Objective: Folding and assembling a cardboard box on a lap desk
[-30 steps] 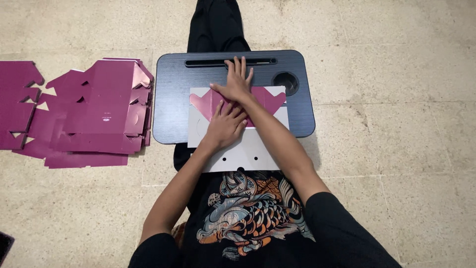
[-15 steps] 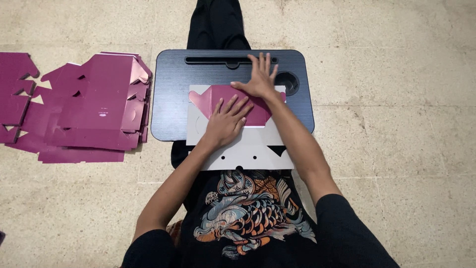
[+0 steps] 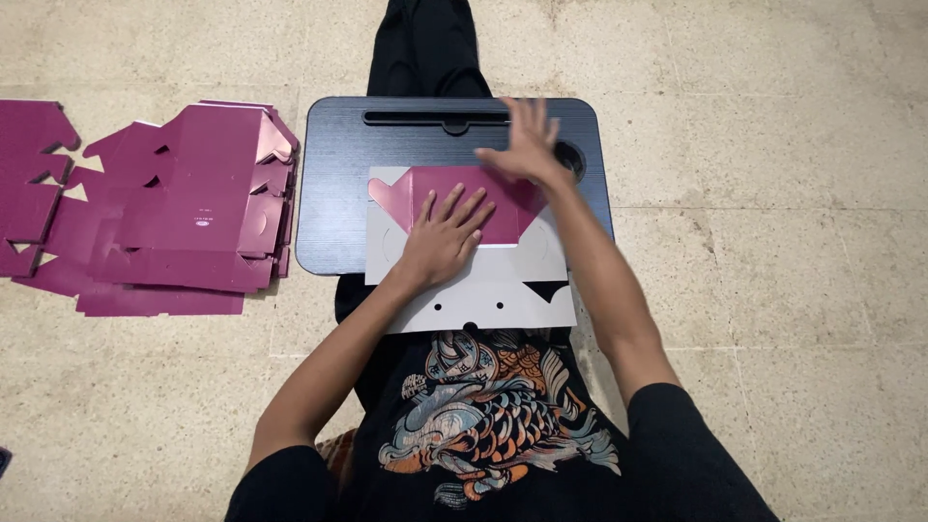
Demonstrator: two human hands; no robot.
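Cardboard sheet, pale on its upturned side and maroon where a flap is folded over, lying across a dark lap tray at the centre of the frame, lower edge hanging past the tray toward the printed black shirt. Looks thin and light, stiff across the flat panels but ready to bend along the scored lines; probably smooth enough to slide on the tray unless pinned. Easily creased or torn at the cut notches and tabs, so best pressed with flat palms and taken by the panel edges, not by the narrow tabs.

Left hand spread flat, fingers splayed, pressing down on the maroon flap at mid-sheet; grasping nothing, only holding it flat. Right hand also flat and unclenched, blurred, fingers reaching past the flap's upper right corner onto the surface near a round cup recess; whether it presses the fold or merely rests there, cannot be told.

At the upper left of the frame, on the stone floor, a stack of flat maroon box blanks, well apart from both hands.
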